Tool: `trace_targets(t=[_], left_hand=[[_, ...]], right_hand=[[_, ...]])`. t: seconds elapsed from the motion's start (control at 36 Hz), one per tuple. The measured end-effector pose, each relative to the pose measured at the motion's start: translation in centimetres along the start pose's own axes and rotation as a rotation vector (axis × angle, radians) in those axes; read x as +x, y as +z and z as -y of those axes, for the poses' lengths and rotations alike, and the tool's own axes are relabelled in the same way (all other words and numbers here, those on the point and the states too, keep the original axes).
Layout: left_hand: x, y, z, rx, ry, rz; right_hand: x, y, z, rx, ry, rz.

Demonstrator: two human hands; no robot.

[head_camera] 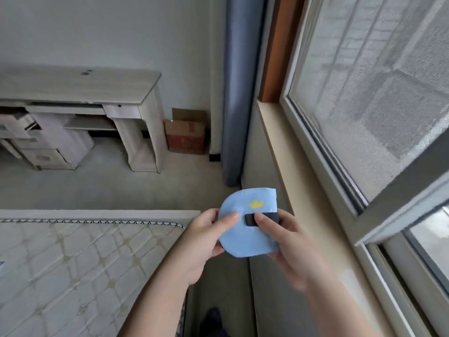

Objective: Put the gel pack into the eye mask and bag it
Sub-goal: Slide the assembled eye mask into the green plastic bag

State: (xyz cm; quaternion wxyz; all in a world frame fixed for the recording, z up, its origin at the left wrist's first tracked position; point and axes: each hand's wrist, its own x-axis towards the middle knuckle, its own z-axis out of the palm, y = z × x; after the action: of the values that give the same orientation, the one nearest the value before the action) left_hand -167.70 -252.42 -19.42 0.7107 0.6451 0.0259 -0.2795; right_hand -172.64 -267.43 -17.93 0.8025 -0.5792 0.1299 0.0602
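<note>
From my head camera, I hold the folded light-blue fabric eye mask with a yellow crown point(247, 229) in the air between the quilted mattress point(85, 263) and the window sill point(303, 190). My left hand point(206, 242) pinches its left edge; my right hand point(281, 237) presses the dark strap point(263, 218) with its thumb.
</note>
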Motion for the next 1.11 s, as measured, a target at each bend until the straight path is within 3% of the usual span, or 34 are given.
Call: trace_targets(t=[0.11, 0.39, 0.81, 1.11], left_hand=[[5.8, -1.5, -2.5, -0.121, 0.047, 0.023], [19.1, -7.5, -11.5, 0.047, 0.225, -0.209], [35.8, -12.7, -18.8, 0.048, 0.181, -0.377], [54.2, -18.1, -28.5, -0.101, 0.253, -0.568]], right_hand=[[6.7, 0.4, 1.5, 0.007, 0.021, 0.0], [23.6, 4.3, 8.2, 0.012, 0.044, 0.147], [44.8, 5.7, 11.8, -0.012, 0.067, 0.271], [68.4, 8.7, 19.5, -0.119, 0.115, 0.44]])
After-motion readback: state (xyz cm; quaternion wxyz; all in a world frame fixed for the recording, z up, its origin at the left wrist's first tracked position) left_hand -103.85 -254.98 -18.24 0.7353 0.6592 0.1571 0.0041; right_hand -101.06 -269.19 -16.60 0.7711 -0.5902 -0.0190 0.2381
